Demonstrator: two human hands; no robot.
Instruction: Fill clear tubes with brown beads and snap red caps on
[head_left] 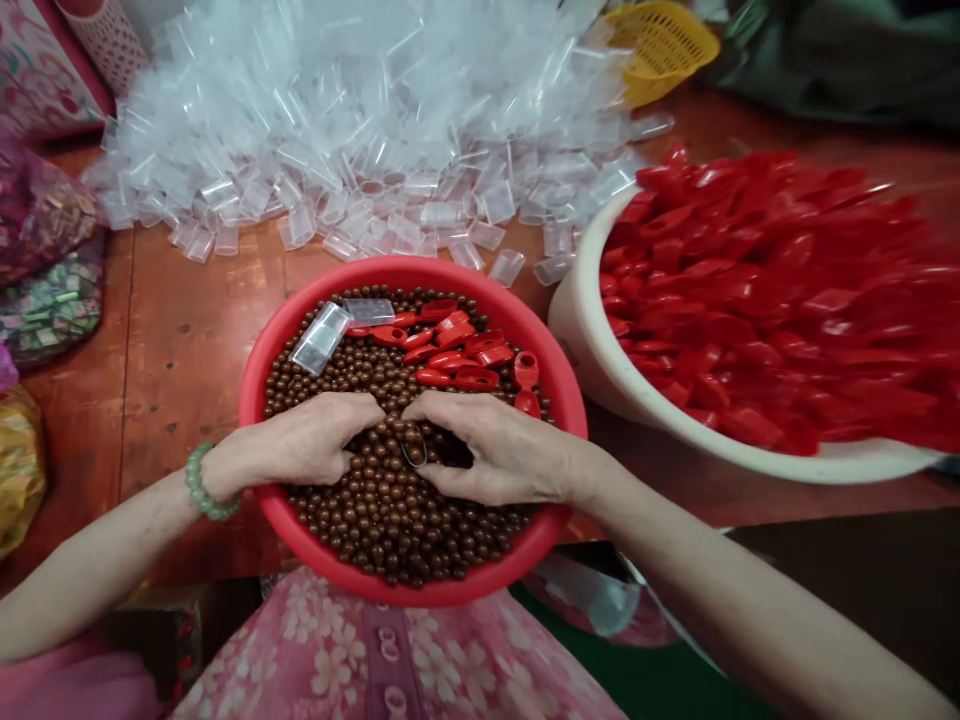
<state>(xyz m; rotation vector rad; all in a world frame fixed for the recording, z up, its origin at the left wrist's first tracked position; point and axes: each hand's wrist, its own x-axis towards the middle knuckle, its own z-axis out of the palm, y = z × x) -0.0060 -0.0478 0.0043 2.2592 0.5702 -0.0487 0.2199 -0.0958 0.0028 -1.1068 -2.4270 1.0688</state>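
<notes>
A red basin [259, 330] holds a mass of small round brown beads [405, 520]. My right hand [495, 450] is in the beads, thumb and fingers curled round what looks like a clear plastic case [415, 448]; only its thin curved rim shows, with beads inside it. Close by on the left, my left hand [322, 435] has its fingers curled down among the beads, and the fingertips are hidden. Two clear plastic cases [321, 338] lie on the beads at the back left. Several red plastic caps [457, 350] are spread over the beads at the back right.
A large heap of clear plastic cases [375, 140] covers the table's back. To the right stands a white tub [585, 310] piled with red caps [780, 310]. A yellow basket [660, 50] is behind. Bags of small coloured pieces [52, 310] sit at the left edge.
</notes>
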